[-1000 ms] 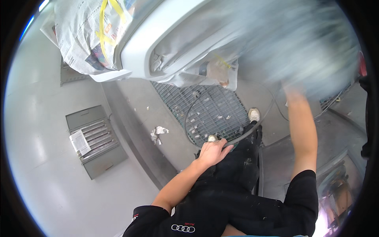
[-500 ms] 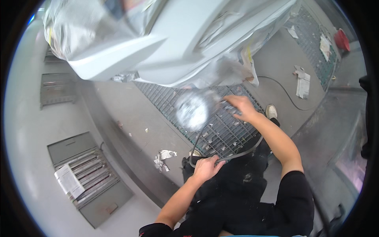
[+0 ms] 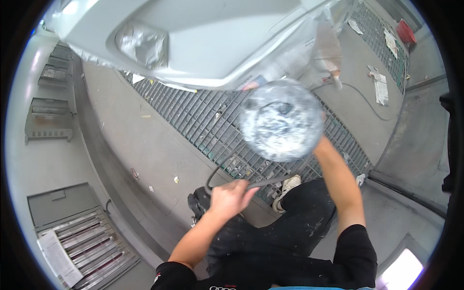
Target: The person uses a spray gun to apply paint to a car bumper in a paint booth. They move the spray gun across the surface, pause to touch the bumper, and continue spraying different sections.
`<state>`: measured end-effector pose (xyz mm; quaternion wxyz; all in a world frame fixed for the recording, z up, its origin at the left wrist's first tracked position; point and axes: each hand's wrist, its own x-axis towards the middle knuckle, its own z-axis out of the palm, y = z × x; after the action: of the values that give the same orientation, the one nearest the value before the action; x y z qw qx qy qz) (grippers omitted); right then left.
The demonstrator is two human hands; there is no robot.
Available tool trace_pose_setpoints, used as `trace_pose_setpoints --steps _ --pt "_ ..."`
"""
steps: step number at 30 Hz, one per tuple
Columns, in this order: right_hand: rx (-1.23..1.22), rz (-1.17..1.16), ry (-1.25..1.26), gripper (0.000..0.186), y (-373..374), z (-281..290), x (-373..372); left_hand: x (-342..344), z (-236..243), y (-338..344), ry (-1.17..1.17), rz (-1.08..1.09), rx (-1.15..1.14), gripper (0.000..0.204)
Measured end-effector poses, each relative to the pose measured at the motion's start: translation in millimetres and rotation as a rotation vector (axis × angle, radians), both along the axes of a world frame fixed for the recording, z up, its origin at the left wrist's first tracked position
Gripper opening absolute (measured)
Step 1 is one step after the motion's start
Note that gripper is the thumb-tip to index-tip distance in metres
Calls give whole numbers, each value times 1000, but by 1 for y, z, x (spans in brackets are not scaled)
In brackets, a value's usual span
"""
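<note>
Left hand: fingers curled round a dark hose, low, near the knees. Right hand: grasps a round, spattered canister from behind; fingers mostly hidden, their exact placement can't be told. Canister hangs in mid-air over the floor grating, a little blurred. Beyond it, pale curved panel edged with clear sheeting. Far right, red container.

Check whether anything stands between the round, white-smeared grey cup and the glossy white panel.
In this view, translucent plastic sheeting lies between the panel and the cup, along the panel's lower edge; depth is unclear.
</note>
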<state>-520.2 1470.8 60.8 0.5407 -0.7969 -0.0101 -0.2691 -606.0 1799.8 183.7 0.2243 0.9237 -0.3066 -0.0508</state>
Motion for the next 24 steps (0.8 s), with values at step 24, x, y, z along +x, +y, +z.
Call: trace_pose_setpoints --steps 24 --pt "259 -623 46 17 146 70 -35 10 -99 237 -54 -179 -432 30"
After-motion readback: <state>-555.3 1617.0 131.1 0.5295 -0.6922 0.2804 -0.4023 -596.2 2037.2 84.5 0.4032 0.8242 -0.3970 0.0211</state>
